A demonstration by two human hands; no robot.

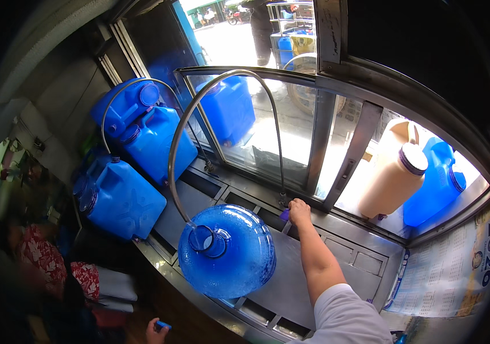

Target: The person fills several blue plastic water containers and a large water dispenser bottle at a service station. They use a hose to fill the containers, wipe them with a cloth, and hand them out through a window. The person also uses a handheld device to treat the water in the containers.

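Observation:
A round, clear blue water jug point(239, 246) rests on the steel counter, its open neck toward me. The end of a curved grey hose point(174, 149) reaches the neck, and water shows there; bubbles cover the jug's inside. My right hand point(299, 212) is stretched across the counter, fingers closed round a small valve with a purple handle point(285, 214) at the hose's base, below the window. Low in the view, my left hand point(153, 332) pinches a small blue piece point(163, 326), too small to name for sure.
Several blue jerrycans point(121, 198) stand at the left, one with a hose in its mouth. Behind the sliding glass window point(279, 114) are another blue container point(227, 109), a beige one point(394, 172) and a blue one point(437, 183). A person in red patterned clothing point(41, 258) is at left.

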